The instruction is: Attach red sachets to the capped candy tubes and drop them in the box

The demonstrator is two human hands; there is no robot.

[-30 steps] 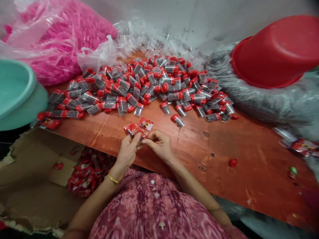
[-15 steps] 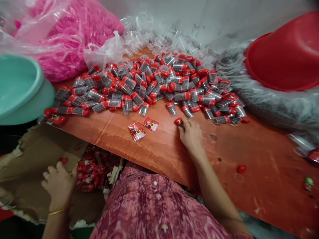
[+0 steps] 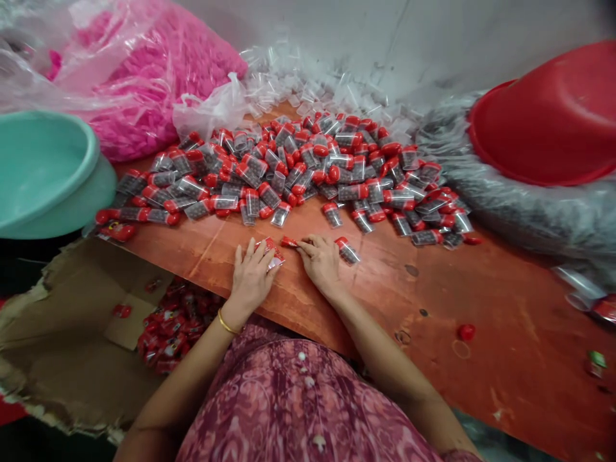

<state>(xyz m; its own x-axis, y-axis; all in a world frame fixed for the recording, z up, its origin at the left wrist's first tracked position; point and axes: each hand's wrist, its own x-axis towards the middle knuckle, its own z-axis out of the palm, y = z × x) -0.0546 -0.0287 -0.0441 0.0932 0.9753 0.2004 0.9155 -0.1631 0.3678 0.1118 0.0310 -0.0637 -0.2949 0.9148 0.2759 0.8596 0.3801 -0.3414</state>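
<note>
My left hand [image 3: 251, 274] lies on the wooden table with its fingers spread, resting over a small flat red printed label [image 3: 276, 258]. Just beside it, my right hand [image 3: 319, 264] pinches another red printed label [image 3: 289, 242] between thumb and fingertips. A clear tube with a red cap and dark contents [image 3: 348, 251] lies on its side just right of my right hand, apart from the fingers. Beyond both hands spreads a large heap of similar red-capped tubes [image 3: 298, 176].
Below the table's left edge, a torn cardboard box [image 3: 62, 308] contains many red wrapped pieces [image 3: 168, 333]. Teal basins [image 3: 96, 167] and a bag of pink pieces [image 3: 158, 77] stand left. A red tub [image 3: 553, 115] rests on a plastic bag [image 3: 529, 212] at right. A red cap [image 3: 466, 332] lies nearer.
My left hand has come up from the cardboard box onto the table by the labels. My right hand has let go of the red-capped tube, moved left and gripped a label.
</note>
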